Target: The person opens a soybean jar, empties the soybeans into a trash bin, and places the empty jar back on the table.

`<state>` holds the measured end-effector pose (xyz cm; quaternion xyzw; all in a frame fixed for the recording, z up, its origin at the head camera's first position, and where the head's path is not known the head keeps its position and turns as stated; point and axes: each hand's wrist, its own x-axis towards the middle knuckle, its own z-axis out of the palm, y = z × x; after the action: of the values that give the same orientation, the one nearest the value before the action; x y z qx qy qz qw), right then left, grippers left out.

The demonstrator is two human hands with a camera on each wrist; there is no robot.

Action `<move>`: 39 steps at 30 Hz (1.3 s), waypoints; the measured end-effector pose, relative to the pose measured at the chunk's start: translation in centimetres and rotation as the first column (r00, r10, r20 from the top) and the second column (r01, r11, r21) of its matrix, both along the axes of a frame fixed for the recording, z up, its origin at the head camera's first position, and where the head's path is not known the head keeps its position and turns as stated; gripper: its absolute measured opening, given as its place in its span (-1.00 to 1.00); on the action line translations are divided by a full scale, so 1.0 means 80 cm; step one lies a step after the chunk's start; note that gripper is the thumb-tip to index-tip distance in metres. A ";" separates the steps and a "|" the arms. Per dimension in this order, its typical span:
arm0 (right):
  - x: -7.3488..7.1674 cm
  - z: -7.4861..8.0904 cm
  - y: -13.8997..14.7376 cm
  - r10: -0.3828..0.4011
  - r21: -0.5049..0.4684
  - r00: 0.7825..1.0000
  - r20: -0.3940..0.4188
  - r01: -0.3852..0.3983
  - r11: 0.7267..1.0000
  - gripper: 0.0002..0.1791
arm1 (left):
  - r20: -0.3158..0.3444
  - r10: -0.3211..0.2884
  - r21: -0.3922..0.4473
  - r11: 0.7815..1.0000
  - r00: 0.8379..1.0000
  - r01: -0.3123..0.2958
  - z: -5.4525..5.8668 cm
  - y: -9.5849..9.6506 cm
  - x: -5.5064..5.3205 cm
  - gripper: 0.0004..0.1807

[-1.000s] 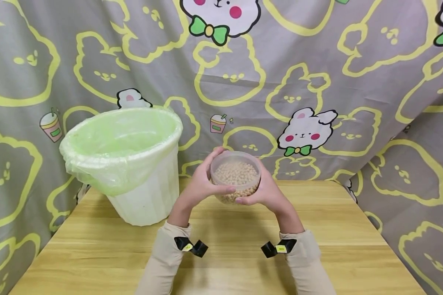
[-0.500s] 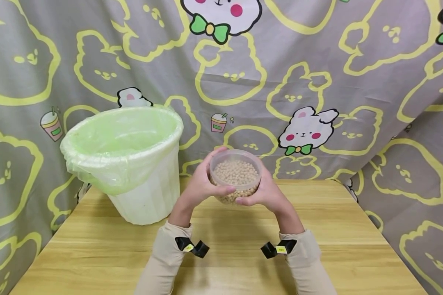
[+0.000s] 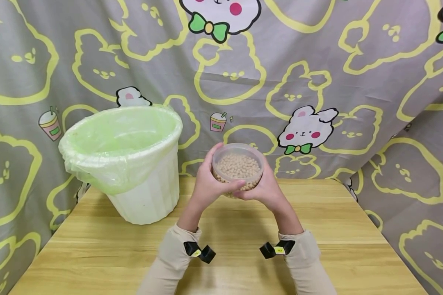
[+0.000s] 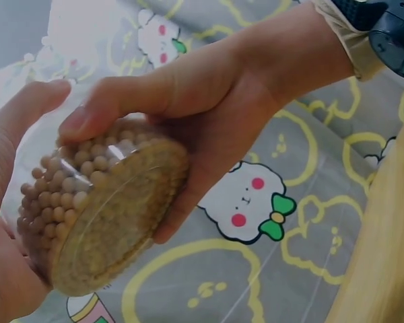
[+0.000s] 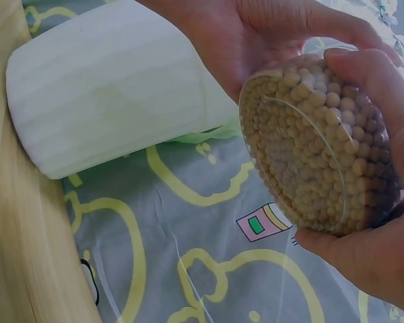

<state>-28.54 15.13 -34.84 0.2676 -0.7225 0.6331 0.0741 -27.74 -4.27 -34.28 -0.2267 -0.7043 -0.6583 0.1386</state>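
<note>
A round clear plastic tub (image 3: 240, 180), filled with small round beige balls that look like dried beans (image 3: 238, 164), is held up over the table. My left hand (image 3: 208, 184) grips its left side, thumb across the near wall. On the opposite side my right hand (image 3: 268, 184) grips it too, and the two thumbs meet at the front. No lid covers the top. Both wrist views show the tub's underside (image 5: 293, 155) facing the cameras, with the right hand (image 4: 209, 101) curled round the wall in the left one.
A white ribbed bin (image 3: 147, 200) lined with a pale green plastic bag (image 3: 122, 172) stands at the left of the wooden table (image 3: 133, 262). Behind hangs a grey curtain (image 3: 240, 90) with yellow outlines and cartoon rabbits.
The tub has risen slightly in the head view. My left hand and forearm have shifted a little to the right, bringing the left thumb against the right one.
</note>
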 end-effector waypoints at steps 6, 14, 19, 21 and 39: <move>0.002 -0.001 -0.002 -0.042 -0.005 0.999 0.014 0.042 0.999 0.40 | -0.043 0.057 0.060 0.997 0.997 -0.054 -0.001 0.010 0.003 0.21; 0.003 -0.004 -0.007 -0.107 0.007 0.994 -0.004 0.107 0.994 0.34 | -0.066 0.161 0.133 0.980 0.985 -0.151 0.002 0.014 0.008 0.20; 0.000 -0.006 -0.002 -0.122 0.019 0.992 0.022 0.122 0.992 0.32 | -0.068 0.163 0.145 0.978 0.984 -0.152 0.006 0.002 0.006 0.21; -0.002 -0.005 0.000 -0.129 0.024 0.991 0.024 0.129 0.991 0.32 | -0.061 0.149 0.163 0.977 0.987 -0.137 0.007 -0.005 0.002 0.21; -0.009 0.015 0.057 -0.230 -0.063 0.972 0.058 0.233 0.970 0.25 | 0.100 -0.129 0.328 0.940 0.987 0.089 -0.025 -0.071 -0.049 0.08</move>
<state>-29.24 19.68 -33.67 0.1628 -0.7282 0.6512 0.1386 -31.65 -9.93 -36.30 -0.1996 -0.5806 -0.7837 0.0945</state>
